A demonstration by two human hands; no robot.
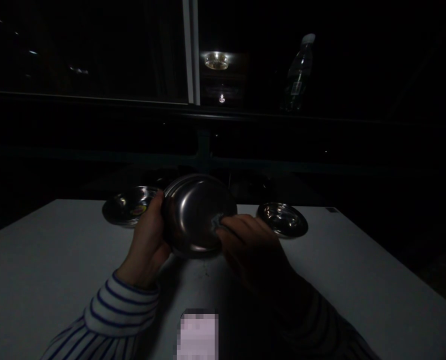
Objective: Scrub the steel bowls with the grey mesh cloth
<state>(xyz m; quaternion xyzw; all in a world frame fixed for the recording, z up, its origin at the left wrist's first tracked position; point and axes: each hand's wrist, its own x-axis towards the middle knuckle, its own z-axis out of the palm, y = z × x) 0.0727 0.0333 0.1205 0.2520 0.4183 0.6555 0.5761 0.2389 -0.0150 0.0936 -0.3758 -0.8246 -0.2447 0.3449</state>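
A shiny stainless steel bowl (196, 210) is held up above the white table, tilted with its rounded outer side towards me. My left hand (150, 235) is closed on its left edge, the thumb along the rim. My right hand (249, 240) has its fingers bent together against the lower right of the bowl. At those fingertips is a small grey-blue patch (217, 221), too dim to name. Behind my left hand lies another steel bowl (120, 207) with a yellowish sticker inside. A smaller steel bowl (283, 220) rests beyond my right hand.
A phone with a blurred-out screen (198, 335) lies at the near edge of the white table (39, 260). Small dark specks mark the tabletop below the held bowl. A clear plastic bottle (299, 75) stands on the ledge by the dark window. The room is dim.
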